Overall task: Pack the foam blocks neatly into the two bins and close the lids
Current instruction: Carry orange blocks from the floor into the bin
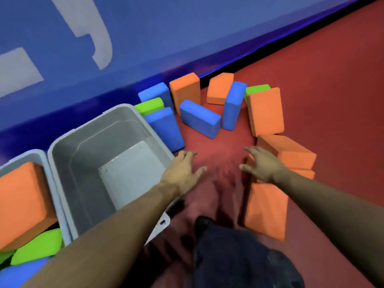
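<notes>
From the head view I see both hands out over the red floor (332, 80) with fingers spread and holding nothing. My left hand (182, 173) hovers just past the right rim of the near bin (112, 113); my right hand (264, 165) is in front of the orange blocks (288, 150) stacked on that side, and I cannot tell if it touches them. Between the hands lies a bare strip of floor that runs up to a half ring of loose blocks: blue (199, 118), orange (266, 111) and green (149, 104), some upright, some leaning. The near bin stands open with nothing in it. The far bin (39, 156) touches its left side, is cut off by the frame, and holds orange, green and blue blocks. My left forearm hides the near bin's front corner. A dark trouser leg (239, 256) is blurred at the bottom. A blue wall (166, 28) with pale lettering runs close behind bins and blocks.
</notes>
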The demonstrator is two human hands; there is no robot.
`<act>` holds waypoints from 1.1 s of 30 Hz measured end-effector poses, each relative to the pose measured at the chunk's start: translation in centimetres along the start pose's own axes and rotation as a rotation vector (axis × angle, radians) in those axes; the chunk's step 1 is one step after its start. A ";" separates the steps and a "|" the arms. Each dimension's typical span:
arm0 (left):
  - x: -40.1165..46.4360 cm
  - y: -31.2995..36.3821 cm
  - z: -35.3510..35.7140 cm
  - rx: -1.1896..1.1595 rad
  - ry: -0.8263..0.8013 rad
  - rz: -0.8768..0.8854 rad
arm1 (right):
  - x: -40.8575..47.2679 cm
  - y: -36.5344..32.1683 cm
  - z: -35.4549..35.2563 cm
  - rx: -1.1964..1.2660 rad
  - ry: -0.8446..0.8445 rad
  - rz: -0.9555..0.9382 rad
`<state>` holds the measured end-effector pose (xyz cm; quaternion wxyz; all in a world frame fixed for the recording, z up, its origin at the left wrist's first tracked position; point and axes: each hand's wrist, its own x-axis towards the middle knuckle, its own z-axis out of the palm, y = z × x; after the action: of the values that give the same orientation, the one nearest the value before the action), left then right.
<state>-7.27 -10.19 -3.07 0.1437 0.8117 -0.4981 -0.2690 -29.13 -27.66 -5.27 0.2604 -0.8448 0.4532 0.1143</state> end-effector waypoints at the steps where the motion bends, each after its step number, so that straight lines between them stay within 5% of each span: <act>1: 0.9 0.9 1.5 -0.010 -0.034 0.003 | -0.3 1.8 0.5 0.029 -0.010 0.047; 11: 7.6 3.9 17.0 -0.301 -0.414 -0.185 | -3.0 13.2 11.1 0.601 -0.069 0.744; 19: 5.6 1.4 26.2 -0.500 -0.660 -0.427 | -3.2 13.3 18.6 0.975 0.044 0.900; 26: 4.9 -1.2 26.3 -0.914 -0.580 -0.797 | -2.6 11.5 18.6 1.113 -0.003 0.646; 30: 5.3 -2.0 25.6 -1.008 -0.371 -0.762 | -1.9 10.9 16.9 1.051 -0.079 0.626; 33: 5.8 -1.5 23.4 -1.075 -0.194 -0.778 | -1.2 10.5 15.9 0.655 -0.146 0.557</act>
<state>-17.66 -13.79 -24.52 0.3750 0.7198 0.0233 -0.5837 -37.82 -22.95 -21.62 0.5053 -0.5526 0.6567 0.0899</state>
